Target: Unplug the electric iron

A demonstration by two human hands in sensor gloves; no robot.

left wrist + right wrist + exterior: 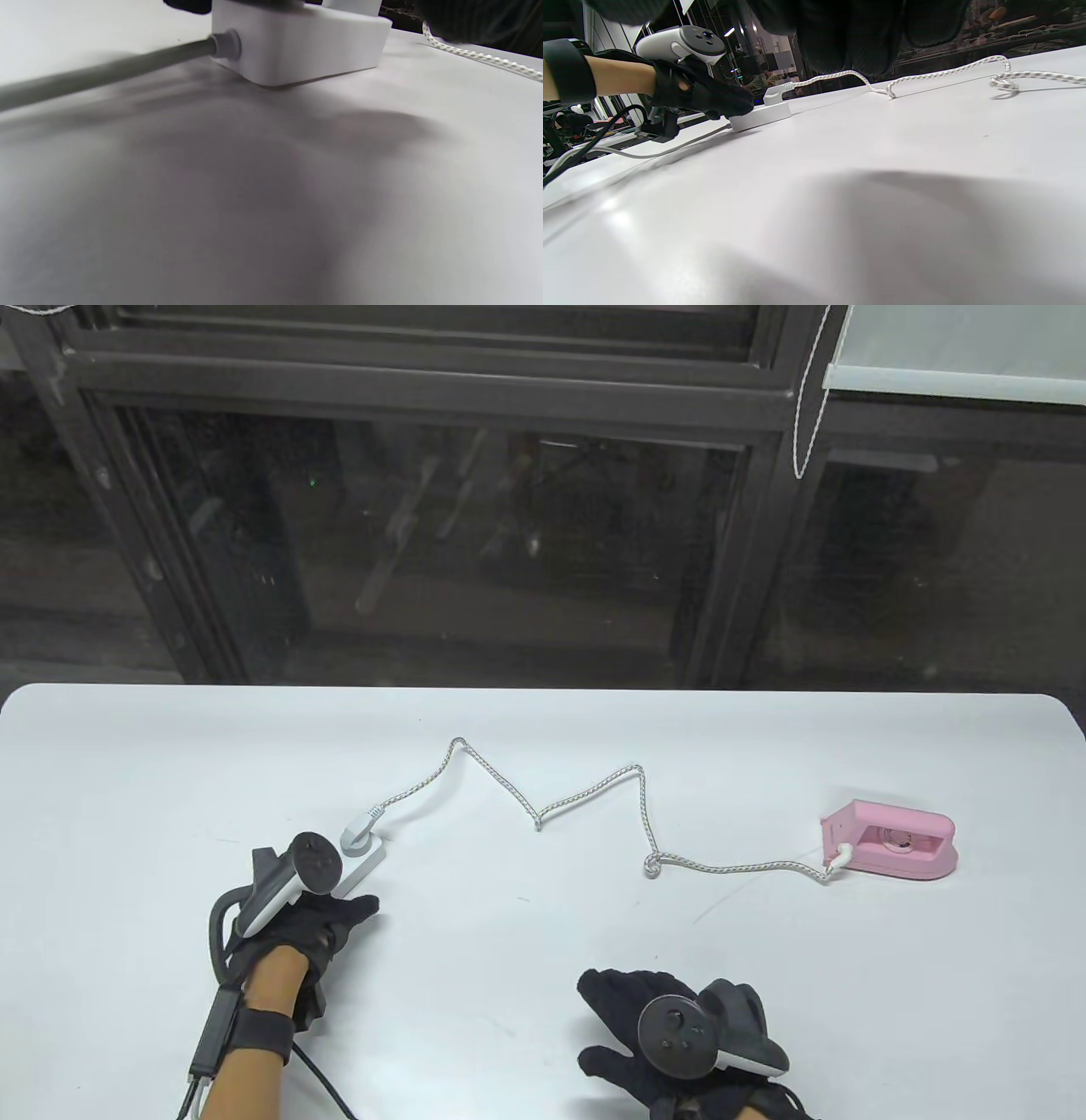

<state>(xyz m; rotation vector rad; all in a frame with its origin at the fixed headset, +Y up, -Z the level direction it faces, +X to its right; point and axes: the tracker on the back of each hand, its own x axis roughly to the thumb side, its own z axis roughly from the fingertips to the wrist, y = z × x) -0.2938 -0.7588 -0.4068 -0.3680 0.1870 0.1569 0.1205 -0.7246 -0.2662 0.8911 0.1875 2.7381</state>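
— Where's the iron, and is it plugged in?

— The pink iron (891, 847) sits far out to my right on the white table (543, 1001), well apart from both my hands. Its braided cord (594, 806) zigzags leftward across the table to a white plug (363, 830), which is seated in the power strip (361, 861) at my left.

— What are your hands doing?

— My left hand (318, 920) rests on the near end of the power strip, fingers laid over it and pressing down; I can't tell whether they wrap its sides. My right hand (653, 1027) hovers low over bare table with the fingers loosely spread, grasping nothing.

— How do you expect the plug to behave?

— I'd judge it light, hard plastic, smooth enough to slip a little under glove fabric. The strip looks light too, so it would likely lift with the plug unless I pin it. The cord is soft and floppy, so tugging there would only drag slack and strain the joint.

— So where would you take hold?

— On the plug's body, thumb and forefinger on its two sides close to the strip, pulling straight out while my left hand holds the strip flat
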